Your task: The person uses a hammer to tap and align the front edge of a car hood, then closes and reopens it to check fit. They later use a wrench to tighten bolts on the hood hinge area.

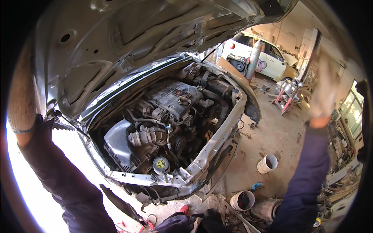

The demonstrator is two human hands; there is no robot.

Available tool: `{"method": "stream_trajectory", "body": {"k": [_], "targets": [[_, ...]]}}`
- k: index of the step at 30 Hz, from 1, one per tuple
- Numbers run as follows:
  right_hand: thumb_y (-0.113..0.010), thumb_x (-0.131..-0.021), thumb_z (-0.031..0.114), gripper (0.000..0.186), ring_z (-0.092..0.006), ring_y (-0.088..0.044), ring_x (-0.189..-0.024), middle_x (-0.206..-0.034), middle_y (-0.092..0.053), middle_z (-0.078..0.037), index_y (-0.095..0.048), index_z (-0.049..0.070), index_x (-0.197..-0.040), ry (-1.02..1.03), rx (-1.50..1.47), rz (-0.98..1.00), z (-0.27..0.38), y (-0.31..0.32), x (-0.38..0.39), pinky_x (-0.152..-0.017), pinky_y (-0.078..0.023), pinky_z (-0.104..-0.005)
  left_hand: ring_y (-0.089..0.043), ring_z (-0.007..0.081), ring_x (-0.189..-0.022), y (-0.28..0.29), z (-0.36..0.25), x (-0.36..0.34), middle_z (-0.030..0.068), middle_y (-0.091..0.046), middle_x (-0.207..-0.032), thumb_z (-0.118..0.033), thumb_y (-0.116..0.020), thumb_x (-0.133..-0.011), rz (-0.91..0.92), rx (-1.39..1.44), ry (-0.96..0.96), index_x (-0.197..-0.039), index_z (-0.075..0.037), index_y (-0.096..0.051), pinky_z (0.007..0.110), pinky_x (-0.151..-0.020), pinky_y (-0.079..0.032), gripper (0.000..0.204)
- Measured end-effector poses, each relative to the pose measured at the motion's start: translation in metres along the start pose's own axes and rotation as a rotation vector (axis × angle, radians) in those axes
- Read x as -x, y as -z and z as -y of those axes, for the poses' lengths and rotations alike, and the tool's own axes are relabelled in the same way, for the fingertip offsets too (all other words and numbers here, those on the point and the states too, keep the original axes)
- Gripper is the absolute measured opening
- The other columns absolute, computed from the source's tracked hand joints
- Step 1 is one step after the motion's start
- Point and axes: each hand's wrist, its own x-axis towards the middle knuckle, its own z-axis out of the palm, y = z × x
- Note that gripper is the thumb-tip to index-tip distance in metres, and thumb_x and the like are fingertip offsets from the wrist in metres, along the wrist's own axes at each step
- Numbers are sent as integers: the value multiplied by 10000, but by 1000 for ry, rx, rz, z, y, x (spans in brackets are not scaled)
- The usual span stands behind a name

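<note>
My gloved left hand [22, 95] is raised at the far left against the edge of the open hood [128, 27]; its fingertips are hard to make out. My gloved right hand [324, 89] is lifted at the upper right, blurred, fingers stretched upward, apparently empty and away from the car. Beneath the hood lies the engine bay, with a dark engine cover [175, 101], ribbed intake hose [151, 136], black airbox [118, 138] and a fluid cap with a yellow emblem [160, 164] near the front frame rail [136, 178].
A white car [268, 64], grey gas cylinder [254, 58] and wheeled stand [283, 99] are behind at right. Two buckets [267, 163] [239, 204], a blue pipe elbow [256, 185] and scrap parts lie on the floor [272, 136]. My shoe shows at the bottom.
</note>
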Motion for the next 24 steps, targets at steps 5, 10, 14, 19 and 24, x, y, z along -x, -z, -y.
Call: {"method": "stream_trajectory", "body": {"k": [5, 10, 14, 19, 24], "targets": [[-373, -1194, 383, 609, -392, -667, -1419, -1535, -674, -257, -587, 17, -1633, 443, 106, 365, -6, -27, -103, -1235, -503, -421, -676, 264, -1188, 11, -13, -2, 181, -742, -1259, -622, -357, -1180, -5, -49, 37, -1497, 39, -654, 411, -1046, -513, 791], [-397, -1204, 361, 567, -375, -701, -1369, -1477, -707, -255, -618, 26, -1603, 395, -136, 505, 3, -47, -98, -1209, -528, -421, -686, 254, -1152, 22, -29, 11, 176, -755, -1220, -664, -342, -1180, -31, -95, 88, -1480, 45, -665, 403, -1023, -516, 835], [-415, -1211, 345, 533, -362, -728, -1329, -1430, -734, -254, -643, 34, -1580, 397, -257, 484, 0, -45, -92, -1189, -549, -422, -694, 247, -1123, 28, -45, 27, 172, -765, -1189, -698, -330, -1180, -41, -106, 139, -1466, 50, -674, 396, -1004, -518, 872], [-438, -1221, 324, 493, -345, -762, -1280, -1372, -768, -252, -674, 43, -1551, 402, -380, 427, -8, -40, -76, -1163, -575, -422, -704, 237, -1087, 30, -93, 86, 167, -778, -1150, -740, -314, -1179, -78, -6, 207, -1449, 56, -685, 389, -981, -520, 918], [-462, -1230, 302, 455, -328, -796, -1230, -1313, -802, -250, -705, 52, -1521, 393, -627, 334, 6, -14, -58, -1137, -600, -422, -760, 262, -1208, 14, -165, 161, 168, -807, -1292, -591, -606, -1110, -45, -40, 154, -1400, 13, -772, 390, -1065, -581, 691]]}}
